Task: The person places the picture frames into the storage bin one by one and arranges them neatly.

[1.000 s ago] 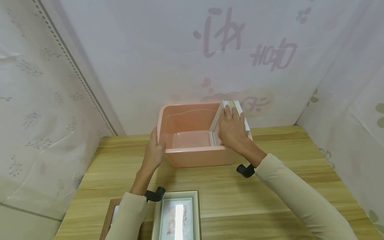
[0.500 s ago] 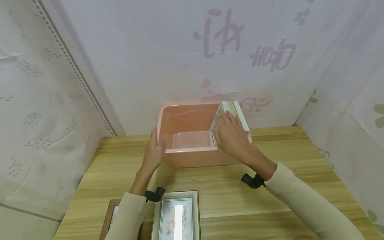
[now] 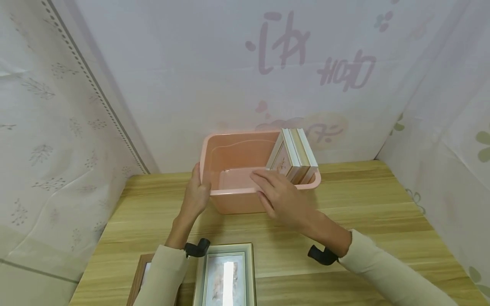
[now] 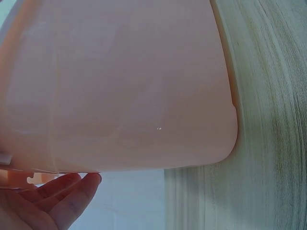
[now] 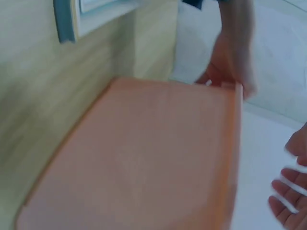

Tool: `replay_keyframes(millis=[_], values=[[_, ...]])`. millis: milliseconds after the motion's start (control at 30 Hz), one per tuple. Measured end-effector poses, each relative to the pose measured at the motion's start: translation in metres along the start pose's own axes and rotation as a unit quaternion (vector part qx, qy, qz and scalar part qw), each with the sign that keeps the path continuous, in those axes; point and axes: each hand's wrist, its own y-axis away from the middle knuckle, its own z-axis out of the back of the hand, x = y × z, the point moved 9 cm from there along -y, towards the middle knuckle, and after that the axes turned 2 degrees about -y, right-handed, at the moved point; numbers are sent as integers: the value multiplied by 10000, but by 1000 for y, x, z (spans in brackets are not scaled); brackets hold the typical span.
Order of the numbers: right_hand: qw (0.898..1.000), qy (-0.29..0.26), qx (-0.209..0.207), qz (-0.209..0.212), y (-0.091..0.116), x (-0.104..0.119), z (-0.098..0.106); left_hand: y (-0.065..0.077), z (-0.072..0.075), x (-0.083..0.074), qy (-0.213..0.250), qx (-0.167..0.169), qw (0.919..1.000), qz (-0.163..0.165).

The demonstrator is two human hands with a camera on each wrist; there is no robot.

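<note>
A pink plastic bin (image 3: 237, 203) stands on the wooden table by the back wall. My left hand (image 3: 196, 195) grips its left rim, and in the left wrist view those fingers (image 4: 79, 196) lie at the rim's edge. Several white and cream picture frames (image 3: 299, 146) stand on edge, side by side, against the bin's right end. My right hand (image 3: 285, 202) hovers over the front rim with its fingers extended, holding nothing. In the right wrist view this hand (image 5: 292, 184) appears apart from the bin wall (image 5: 144, 158).
Nearer on the table (image 3: 367, 221) lies a pale green picture frame (image 3: 250, 272) with glare on its glass. Left of it, a brown frame (image 3: 138, 280) is partly hidden under the left sleeve. Printed cloth (image 3: 214, 85) closes off the back and sides.
My right hand has left the tops of the frames in the bin and moved left and nearer, over the front rim. The left hand stays on the bin.
</note>
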Motion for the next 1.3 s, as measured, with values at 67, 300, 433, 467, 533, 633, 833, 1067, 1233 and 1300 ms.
replay_keyframes(millis=[67, 300, 433, 467, 533, 633, 833, 1067, 1233, 1300], values=[[9991, -92, -72, 400, 5, 10, -4, 0, 0, 0, 20, -16, 10000, -14], [9911, -508, 607, 1070, 31, 31, -42, 0, -1, 2, 49, 22, 10000, 14], [9792, -944, 1784, 194, 48, 22, -82, 0, -1, 1, 48, 21, 10000, 62], [9714, -1056, 2123, -108, 53, 18, -92, 0, -1, 1, 58, 19, 10000, 58], [9525, -1242, 2707, -640, 65, 11, -112, 0, 0, 1, 43, 11, 10000, 52], [9262, -1393, 3331, -1089, 81, 5, -136, 0, -1, 1, 55, 2, 10000, 35], [9092, -1609, 3653, -1183, 93, 8, -159, 0, -2, 1, 65, -15, 10000, 20], [9147, -1570, 3601, -953, 89, 21, -169, 1, -1, 1, -8, -32, 10000, 85], [9174, -1196, 3731, -705, 90, 30, -177, 1, -1, 0, 0, -47, 10000, 75], [9192, -1023, 3751, -628, 90, 31, -178, 1, -1, -1, 8, -46, 10000, 63]])
